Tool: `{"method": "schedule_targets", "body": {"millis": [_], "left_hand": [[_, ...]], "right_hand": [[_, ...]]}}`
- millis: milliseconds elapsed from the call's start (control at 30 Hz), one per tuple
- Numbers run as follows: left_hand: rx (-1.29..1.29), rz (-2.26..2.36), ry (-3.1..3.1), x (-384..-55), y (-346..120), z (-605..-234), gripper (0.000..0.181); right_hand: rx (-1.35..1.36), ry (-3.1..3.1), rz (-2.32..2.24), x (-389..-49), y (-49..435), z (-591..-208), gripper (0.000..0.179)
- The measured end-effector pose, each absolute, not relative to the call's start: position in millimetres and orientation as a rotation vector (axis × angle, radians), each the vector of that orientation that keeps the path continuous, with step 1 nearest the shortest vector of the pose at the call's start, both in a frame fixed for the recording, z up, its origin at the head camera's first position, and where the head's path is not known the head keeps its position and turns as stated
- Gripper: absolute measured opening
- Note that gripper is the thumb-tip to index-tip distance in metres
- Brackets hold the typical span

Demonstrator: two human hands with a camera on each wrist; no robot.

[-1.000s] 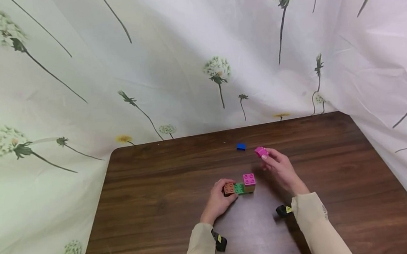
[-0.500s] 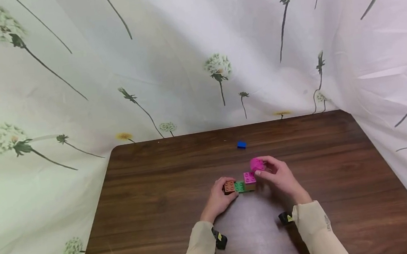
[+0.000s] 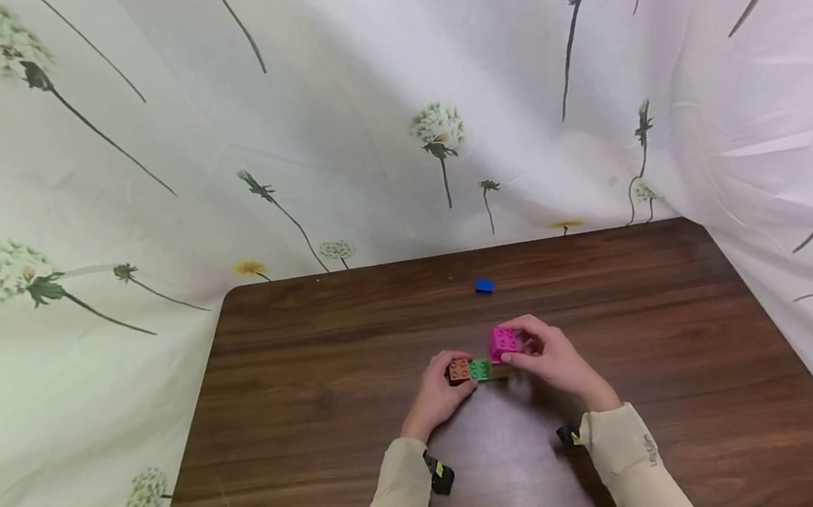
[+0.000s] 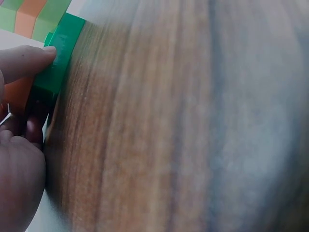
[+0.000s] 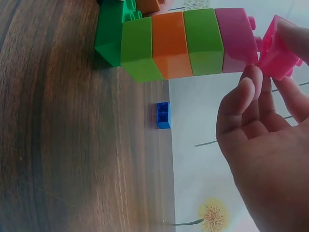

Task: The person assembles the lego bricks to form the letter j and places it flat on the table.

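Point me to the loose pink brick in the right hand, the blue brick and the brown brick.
loose pink brick (image 3: pixel 503 341), head view, studded top face.
blue brick (image 5: pixel 163 115), right wrist view, middle of its studded face.
brown brick (image 3: pixel 458 370), head view, its top, by the left hand's fingers.

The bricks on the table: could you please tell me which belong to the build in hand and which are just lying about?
In use:
loose pink brick, in right hand
brick stack, steadied by left hand

Lying about:
blue brick, farther back on the table
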State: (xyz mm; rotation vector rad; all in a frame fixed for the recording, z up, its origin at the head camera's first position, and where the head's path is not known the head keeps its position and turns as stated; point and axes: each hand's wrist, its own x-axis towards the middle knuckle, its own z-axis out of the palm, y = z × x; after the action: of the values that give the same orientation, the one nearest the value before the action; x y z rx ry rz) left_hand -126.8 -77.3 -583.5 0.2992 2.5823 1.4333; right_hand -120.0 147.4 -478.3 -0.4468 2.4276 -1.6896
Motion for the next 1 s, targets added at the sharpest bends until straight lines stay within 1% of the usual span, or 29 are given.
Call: {"method": "schedule_targets", "body": {"millis": [267, 1000], "left_hand": [[0.301, 1.449, 2.575, -127.1, -77.4, -581.7, 0.040], [0.269, 1.427, 2.560, -126.9, -77.5, -581.7, 0.039]], "right_hand": [[-0.500, 2.462, -1.670, -119.9, 146.2, -477.5, 0.035], [-0.521, 2.472, -1.604, -119.1, 144.3, -476.8, 0.038]]}}
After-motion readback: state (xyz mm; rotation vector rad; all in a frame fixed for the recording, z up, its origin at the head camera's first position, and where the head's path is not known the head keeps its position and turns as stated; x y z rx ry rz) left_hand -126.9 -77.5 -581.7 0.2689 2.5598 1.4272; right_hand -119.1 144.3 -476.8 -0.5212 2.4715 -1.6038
